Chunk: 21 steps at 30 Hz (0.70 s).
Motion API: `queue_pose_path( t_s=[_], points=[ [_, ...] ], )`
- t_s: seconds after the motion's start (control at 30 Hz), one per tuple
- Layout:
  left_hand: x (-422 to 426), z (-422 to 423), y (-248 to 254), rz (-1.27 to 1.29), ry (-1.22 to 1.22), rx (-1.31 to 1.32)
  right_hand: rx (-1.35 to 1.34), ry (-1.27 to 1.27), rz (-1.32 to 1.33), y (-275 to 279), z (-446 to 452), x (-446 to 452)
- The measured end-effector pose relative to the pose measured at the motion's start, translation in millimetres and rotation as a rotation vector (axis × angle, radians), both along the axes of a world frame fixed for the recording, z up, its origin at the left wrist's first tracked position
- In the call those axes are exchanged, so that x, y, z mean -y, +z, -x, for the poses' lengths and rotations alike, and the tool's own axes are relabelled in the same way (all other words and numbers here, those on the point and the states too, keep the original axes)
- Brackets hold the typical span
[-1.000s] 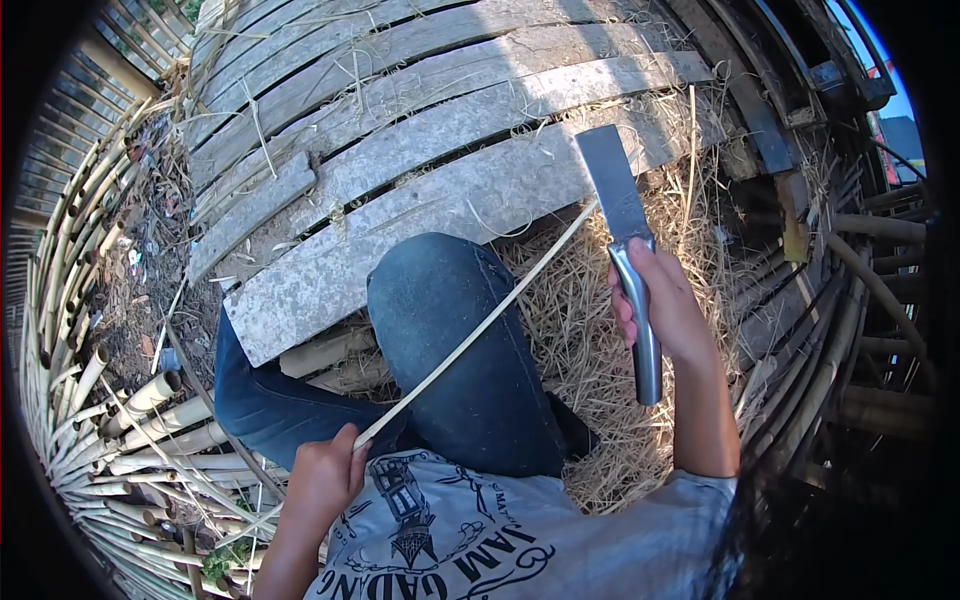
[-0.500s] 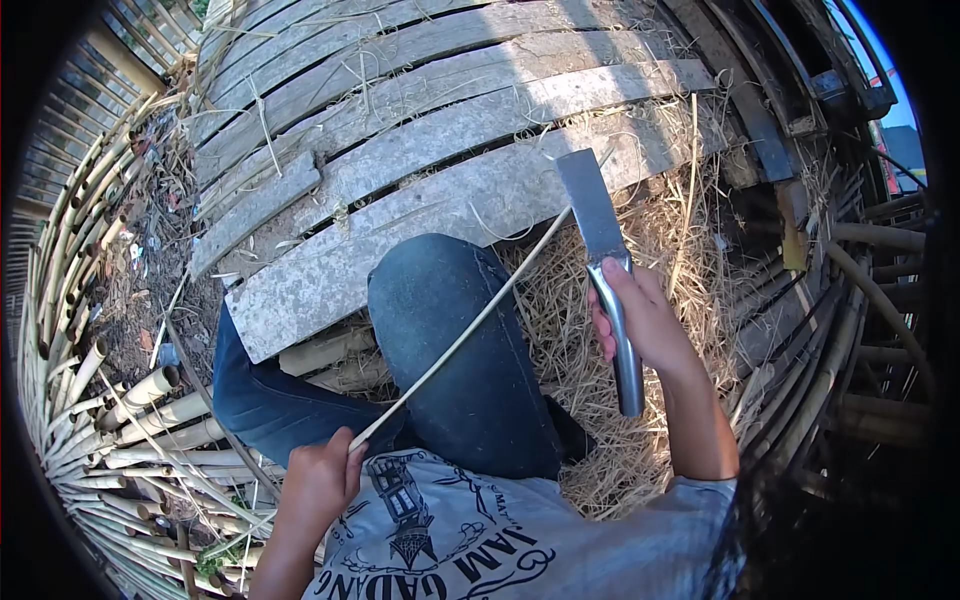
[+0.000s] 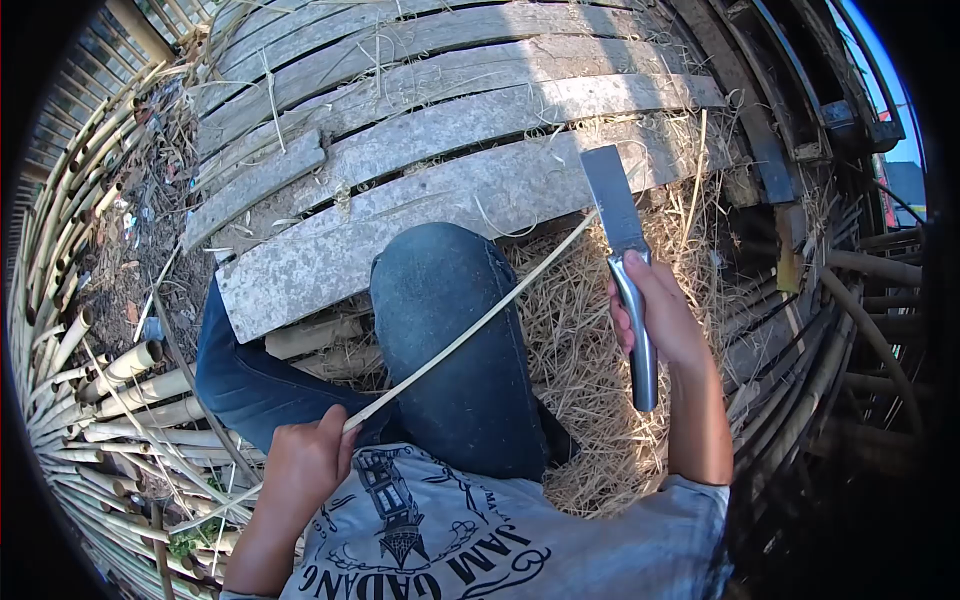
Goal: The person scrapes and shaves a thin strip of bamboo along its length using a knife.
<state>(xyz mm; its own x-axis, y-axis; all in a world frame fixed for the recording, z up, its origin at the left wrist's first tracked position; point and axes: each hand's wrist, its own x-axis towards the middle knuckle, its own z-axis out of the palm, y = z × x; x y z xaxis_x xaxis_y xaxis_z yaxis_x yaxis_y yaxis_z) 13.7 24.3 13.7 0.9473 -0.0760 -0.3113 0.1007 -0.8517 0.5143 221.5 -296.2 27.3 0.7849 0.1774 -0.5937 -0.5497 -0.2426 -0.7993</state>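
Note:
Closed around the near end of a thin, pale strip [image 3: 478,322], my left hand [image 3: 305,460] is at the lower left, beside the shirt. The strip runs up and right across my bent knee, and its far end meets the edge of a broad metal blade [image 3: 612,198]. My right hand [image 3: 655,308] grips the knife by its shiny metal handle [image 3: 644,375], over the loose shavings on the right. The blade points up, with its tip over the front plank.
A platform of weathered planks [image 3: 430,195] spans the top, with curled shavings on it. Straw-like shavings [image 3: 590,400] pile right of my knee [image 3: 440,290]. Bamboo poles [image 3: 130,370] lie at left; more poles [image 3: 870,265] stand at right.
The knife first moved down and left along the strip, then back up and right. My left hand has shifted slightly left and up with the strip. The view has shifted a little.

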Motion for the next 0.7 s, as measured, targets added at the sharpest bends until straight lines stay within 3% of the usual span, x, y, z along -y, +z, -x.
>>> queue_pose_path(
  t_s=[0.1,0.2,0.37,0.47,0.57,0.63,0.7],
  points=[
    [0.1,-1.4,2.5,-0.024,-0.001,-0.003,-0.045,0.106,0.078,3.3,0.7,-1.5],
    [3.1,-5.1,1.1,-0.021,-0.011,-0.008,-0.024,-0.098,-0.095,-5.6,-6.4,2.6],
    [-0.1,0.3,2.4,-0.031,0.016,0.007,-0.078,0.128,0.035,2.5,9.3,-4.8],
    [2.5,-0.5,-4.5,-0.013,-0.006,-0.019,0.009,-0.127,-0.024,1.1,0.6,-3.6],
    [3.7,-1.9,-0.8,0.005,0.016,-0.024,-0.083,0.110,0.053,-2.6,25.8,-18.4],
    [1.5,0.5,-1.3,-0.004,0.007,-0.017,-0.066,0.119,0.039,-1.6,22.8,-11.2],
    [5.0,-2.2,-4.2,-0.003,0.010,-0.014,0.006,-0.036,0.002,-3.3,12.4,-6.4]
  ],
)
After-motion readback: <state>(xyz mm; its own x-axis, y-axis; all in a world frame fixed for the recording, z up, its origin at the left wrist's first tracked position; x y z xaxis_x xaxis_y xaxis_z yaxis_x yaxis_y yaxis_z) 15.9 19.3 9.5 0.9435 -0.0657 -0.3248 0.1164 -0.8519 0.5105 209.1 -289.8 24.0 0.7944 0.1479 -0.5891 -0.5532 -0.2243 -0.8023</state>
